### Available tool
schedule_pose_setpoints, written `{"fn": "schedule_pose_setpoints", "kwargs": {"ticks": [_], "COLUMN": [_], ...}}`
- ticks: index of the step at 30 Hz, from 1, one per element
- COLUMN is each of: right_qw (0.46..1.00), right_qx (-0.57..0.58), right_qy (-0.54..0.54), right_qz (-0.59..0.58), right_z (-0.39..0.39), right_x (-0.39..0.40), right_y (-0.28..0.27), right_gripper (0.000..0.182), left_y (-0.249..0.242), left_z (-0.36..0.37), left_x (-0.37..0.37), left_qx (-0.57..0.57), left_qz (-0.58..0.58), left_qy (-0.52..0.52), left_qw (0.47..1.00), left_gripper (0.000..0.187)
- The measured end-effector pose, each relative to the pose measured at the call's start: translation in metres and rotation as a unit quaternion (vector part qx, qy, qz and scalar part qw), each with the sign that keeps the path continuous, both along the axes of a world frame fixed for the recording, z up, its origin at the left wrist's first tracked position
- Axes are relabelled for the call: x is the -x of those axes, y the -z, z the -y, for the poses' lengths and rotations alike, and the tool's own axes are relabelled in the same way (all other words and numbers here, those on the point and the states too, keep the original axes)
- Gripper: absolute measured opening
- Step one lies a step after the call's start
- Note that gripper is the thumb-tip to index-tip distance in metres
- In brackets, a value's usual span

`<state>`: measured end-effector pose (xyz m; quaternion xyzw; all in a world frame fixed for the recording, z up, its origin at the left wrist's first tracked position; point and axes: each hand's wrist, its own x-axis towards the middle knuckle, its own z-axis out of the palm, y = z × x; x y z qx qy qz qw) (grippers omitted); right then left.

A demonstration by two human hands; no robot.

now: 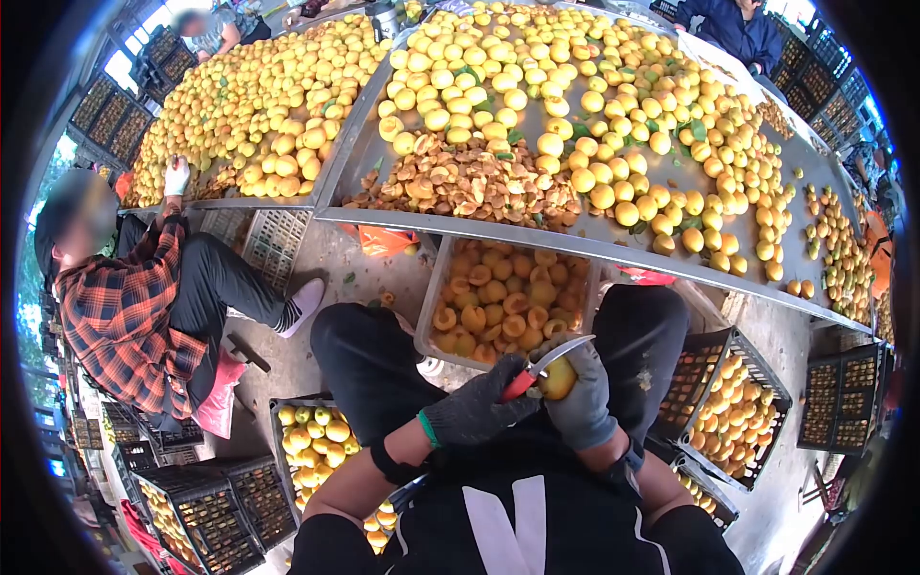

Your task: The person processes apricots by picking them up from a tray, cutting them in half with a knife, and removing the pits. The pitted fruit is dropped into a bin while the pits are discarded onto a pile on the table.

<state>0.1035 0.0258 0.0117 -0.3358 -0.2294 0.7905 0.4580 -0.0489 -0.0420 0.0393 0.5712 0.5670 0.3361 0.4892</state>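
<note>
My left hand (pixel 477 407), in a dark glove with a green cuff, is closed round the red handle of a curved knife (pixel 519 385). The knife's blade lies across the top of a yellow apricot (pixel 557 380). Fingers of my right hand (pixel 586 407), in a grey glove, wrap round that apricot. Both hands meet above my lap. Just beyond them, between my knees, stands a pale crate (pixel 422 321) filled with apricots, several of them halved.
A metal-rimmed table (pixel 565 244) ahead bears many apricots and a heap of pits or scraps (pixel 470 182). Black crates of apricots stand at my left (pixel 278 450) and right (pixel 767 379). A person in a plaid shirt (pixel 125 307) sits to the left; others are farther back.
</note>
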Motion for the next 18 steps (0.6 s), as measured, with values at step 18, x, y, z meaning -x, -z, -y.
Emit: {"fn": "schedule_pose_setpoints", "kwargs": {"ticks": [18], "right_qw": [0.99], "right_qx": [-0.012], "right_qy": [-0.118], "right_qz": [0.08], "right_z": [-0.017], "right_x": [0.006], "right_y": [-0.043], "right_gripper": [0.016], "left_y": [0.038], "left_z": [0.011], "left_x": [-0.014], "left_qx": [-0.01], "left_qz": [-0.002], "left_qy": [0.016], "left_qw": [1.0], "left_gripper": [0.05]}}
